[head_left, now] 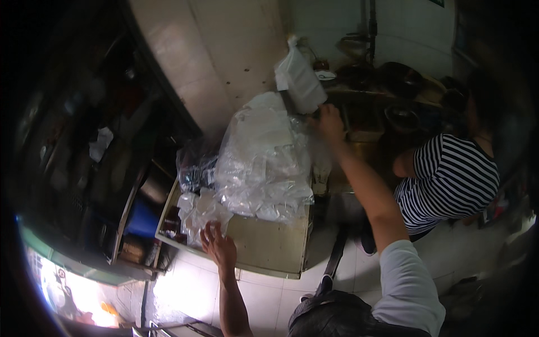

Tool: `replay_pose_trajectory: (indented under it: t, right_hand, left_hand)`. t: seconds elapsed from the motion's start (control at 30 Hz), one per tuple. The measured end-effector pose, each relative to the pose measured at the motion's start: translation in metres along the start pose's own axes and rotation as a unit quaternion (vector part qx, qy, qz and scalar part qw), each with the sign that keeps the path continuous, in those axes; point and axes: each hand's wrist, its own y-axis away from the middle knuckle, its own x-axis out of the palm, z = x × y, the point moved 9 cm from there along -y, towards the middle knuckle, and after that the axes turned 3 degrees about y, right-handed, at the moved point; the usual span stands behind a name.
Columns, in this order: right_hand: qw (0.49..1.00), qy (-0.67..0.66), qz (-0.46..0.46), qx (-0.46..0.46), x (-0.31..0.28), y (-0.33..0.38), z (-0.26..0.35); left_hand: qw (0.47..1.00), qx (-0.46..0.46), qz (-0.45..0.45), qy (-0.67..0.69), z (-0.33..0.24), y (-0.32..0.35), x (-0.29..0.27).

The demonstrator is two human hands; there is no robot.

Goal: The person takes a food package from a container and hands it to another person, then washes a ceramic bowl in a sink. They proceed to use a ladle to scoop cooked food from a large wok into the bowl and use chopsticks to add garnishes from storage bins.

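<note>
Left hand point(219, 247) nearest: open, fingers spread and slightly curled at the front edge of the table point(269, 244). Fingertips overlap crumpled clear plastic point(203, 216); contact cannot be confirmed. Red-brown items point(171, 226) sit beside that plastic, in the table's left corner.

Large clear bag point(261, 168) lies behind, bulging, with pale contents showing through its film (shape not resolved; possibly lightweight containers). It covers much of the tabletop, presumably because the flat surface carries its slack bulk. Dark-looking bag point(196, 168) is packed against its left side; contents unclear.

Right hand point(328, 121) reaches past the large bag to the lower end of a white bag point(302, 81). Fingers blurred; cannot tell whether they grip it. White bag tilts, narrow end up, filling hidden. The 2 hands are well apart.

Farther: co-worker in striped shirt point(449, 180) on the right; dark pans point(400, 78) on the back counter.
</note>
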Motion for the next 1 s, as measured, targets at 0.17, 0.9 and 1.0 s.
replay_pose_trajectory:
  t: [0.17, 0.9, 1.0]
  right_hand:
    - [0.995, -0.023, 0.044, 0.082, 0.055, -0.004, -0.029]
    - [0.686, 0.064, 0.235, 0.686, -0.563, 0.689, -0.400]
    - [0.712, 0.032, 0.171, 0.681, -0.603, 0.656, -0.452]
  left_hand:
    - [0.994, 0.092, -0.033, 0.040, -0.029, -0.012, 0.010]
    - [0.585, 0.471, 0.313, 0.582, -0.619, 0.406, 0.057]
    - [0.414, 0.509, 0.417, 0.629, -0.790, 0.505, 0.013]
